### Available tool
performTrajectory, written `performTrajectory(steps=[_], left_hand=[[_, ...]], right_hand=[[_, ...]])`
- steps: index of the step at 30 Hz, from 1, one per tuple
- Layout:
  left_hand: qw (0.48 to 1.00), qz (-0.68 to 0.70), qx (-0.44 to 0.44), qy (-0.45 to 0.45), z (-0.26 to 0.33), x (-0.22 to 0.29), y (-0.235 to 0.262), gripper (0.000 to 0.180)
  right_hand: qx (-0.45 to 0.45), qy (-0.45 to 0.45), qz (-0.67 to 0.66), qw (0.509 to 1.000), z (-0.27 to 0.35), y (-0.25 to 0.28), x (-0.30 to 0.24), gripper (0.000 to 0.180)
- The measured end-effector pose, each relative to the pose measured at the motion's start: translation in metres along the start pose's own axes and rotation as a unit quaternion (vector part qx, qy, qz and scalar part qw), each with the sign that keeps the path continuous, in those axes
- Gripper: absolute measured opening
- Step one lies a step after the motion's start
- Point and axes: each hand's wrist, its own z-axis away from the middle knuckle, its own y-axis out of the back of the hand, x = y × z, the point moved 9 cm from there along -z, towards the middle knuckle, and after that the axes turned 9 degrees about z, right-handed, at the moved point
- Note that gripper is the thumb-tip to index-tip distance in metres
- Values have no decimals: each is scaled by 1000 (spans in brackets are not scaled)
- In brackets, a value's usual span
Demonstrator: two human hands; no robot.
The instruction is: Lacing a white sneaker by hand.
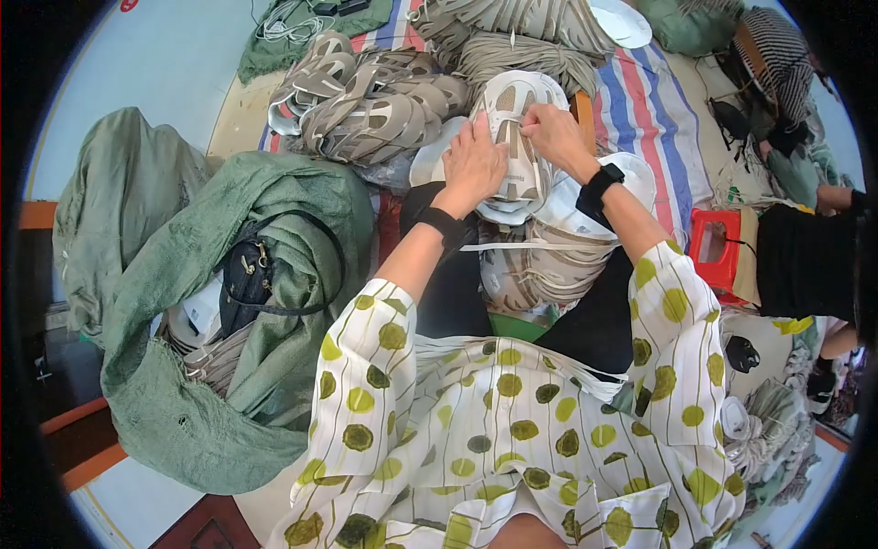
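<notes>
A beige-and-white shoe upper (519, 178) lies over my lap, its toe end toward me. My left hand (475, 163) grips its left side, fingers bent near the lacing opening. On the opposite side my right hand (554, 137) is closed in a pinch at the opening; what sits between its fingertips is too small to make out. Beneath and beside this upper are more white-lined uppers (631, 182). A bundle of striped beige uppers (549, 274) rests between my knees, with a pale flat strap (540, 246) across it.
Piles of beige uppers (380, 105) and bundled uppers (530, 59) lie ahead on a striped sheet (640, 119). At left stands a green sack (146, 284) holding uppers and a black bag (247, 279). A red plastic stool (712, 249) and another person (809, 261) are at right.
</notes>
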Motion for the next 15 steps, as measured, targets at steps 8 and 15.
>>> performTrajectory(steps=[8,15], left_hand=[[1000,-9,-10,20,1,-6,-3,63],[999,-8,-20,35,1,-6,-4,63]], right_hand=[[145,130,10,981,19,15,-25,4],[155,162,60,973,16,12,-38,10]])
